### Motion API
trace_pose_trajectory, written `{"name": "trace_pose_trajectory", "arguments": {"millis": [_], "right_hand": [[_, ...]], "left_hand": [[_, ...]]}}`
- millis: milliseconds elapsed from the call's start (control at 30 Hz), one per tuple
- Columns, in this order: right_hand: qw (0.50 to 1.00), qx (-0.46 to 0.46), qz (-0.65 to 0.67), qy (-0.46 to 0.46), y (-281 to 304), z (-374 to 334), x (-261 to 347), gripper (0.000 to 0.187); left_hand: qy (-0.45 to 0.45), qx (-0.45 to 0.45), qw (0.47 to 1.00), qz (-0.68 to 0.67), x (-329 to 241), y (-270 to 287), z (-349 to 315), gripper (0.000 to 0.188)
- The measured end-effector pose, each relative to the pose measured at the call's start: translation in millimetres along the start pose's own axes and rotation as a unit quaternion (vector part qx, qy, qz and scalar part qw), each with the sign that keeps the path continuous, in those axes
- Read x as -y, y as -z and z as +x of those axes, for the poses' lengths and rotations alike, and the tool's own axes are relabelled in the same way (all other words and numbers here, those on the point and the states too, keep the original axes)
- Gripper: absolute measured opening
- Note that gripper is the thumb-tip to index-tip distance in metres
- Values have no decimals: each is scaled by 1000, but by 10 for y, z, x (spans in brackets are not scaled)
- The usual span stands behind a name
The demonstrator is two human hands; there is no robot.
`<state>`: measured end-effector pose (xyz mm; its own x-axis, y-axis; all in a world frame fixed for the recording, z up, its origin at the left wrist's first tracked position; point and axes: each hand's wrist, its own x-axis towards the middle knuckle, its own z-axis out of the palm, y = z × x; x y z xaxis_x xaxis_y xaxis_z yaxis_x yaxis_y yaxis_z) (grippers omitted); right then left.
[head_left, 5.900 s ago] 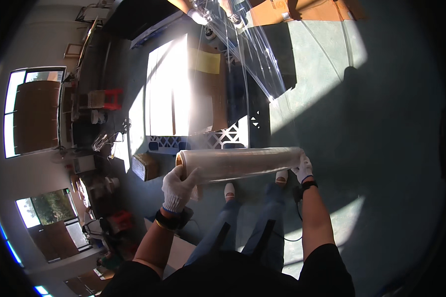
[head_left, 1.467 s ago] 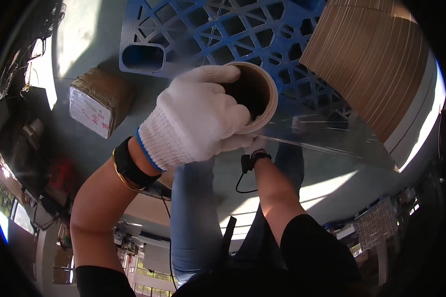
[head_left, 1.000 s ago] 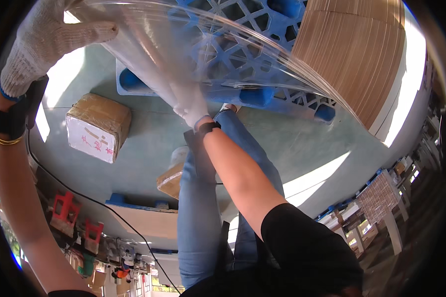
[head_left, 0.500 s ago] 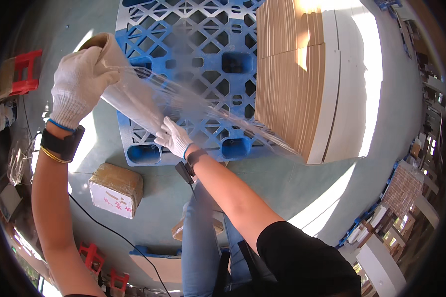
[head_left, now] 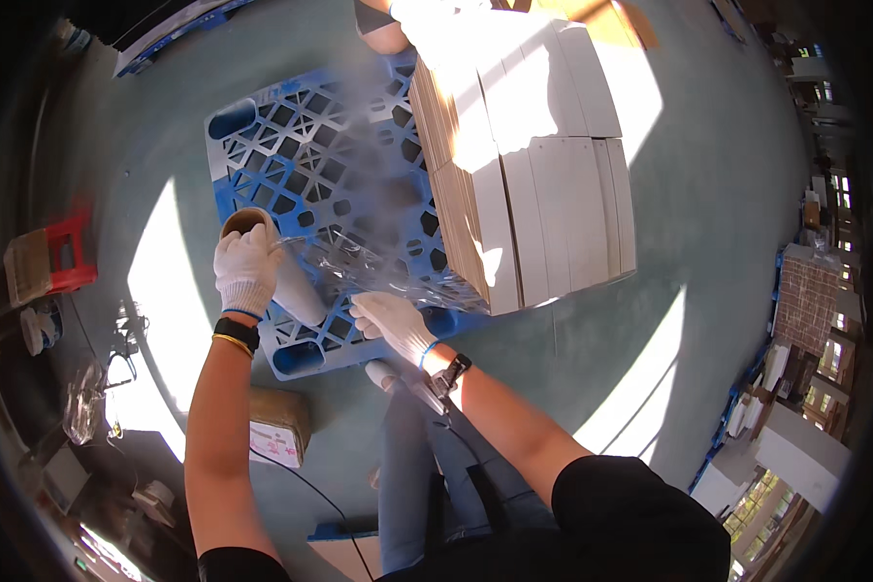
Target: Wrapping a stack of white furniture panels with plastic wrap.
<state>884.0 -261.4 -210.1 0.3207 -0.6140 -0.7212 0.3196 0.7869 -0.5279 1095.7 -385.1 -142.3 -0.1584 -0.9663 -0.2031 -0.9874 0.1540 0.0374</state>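
Note:
A roll of clear stretch film (head_left: 299, 291) with a brown cardboard core slants down over the near left part of a blue plastic pallet (head_left: 252, 155). My left hand (head_left: 245, 267), in a white knit glove, is closed round its upper end by the open core. From the roll a bunched, see-through strip of film (head_left: 359, 260) runs right to the near corner of a stack of flat cardboard (head_left: 524, 209). My right hand (head_left: 395, 325), also gloved, is beside the roll's lower end, below the film, fingers loosely apart. Whether its fingertips touch the film is unclear.
Another person's limb (head_left: 382, 29) shows behind the stack at the far edge. A taped carton (head_left: 281, 417) sits on the floor near my left forearm, with a black cable beside it. A red stool (head_left: 68, 254) stands at far left.
The view has shifted, with more of the stack's white side showing. My left hand still grips the roll, now more upright. My right hand has come off the roll's lower end.

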Motion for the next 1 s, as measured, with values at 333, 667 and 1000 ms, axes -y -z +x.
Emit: {"name": "trace_pose_trajectory", "arguments": {"millis": [333, 667, 1000], "right_hand": [[798, -89, -596, -9, -669, 676, 1248, 42], [686, -44, -720, 89, -616, 886, 997, 23], [724, -49, -652, 220, -249, 384, 966, 35]], "left_hand": [[-113, -85, 990, -29, -678, -145, -462, 20], [50, -118, 990, -58, -635, 319, -342, 31], [114, 244, 960, 69, 87, -32, -40, 25]]}}
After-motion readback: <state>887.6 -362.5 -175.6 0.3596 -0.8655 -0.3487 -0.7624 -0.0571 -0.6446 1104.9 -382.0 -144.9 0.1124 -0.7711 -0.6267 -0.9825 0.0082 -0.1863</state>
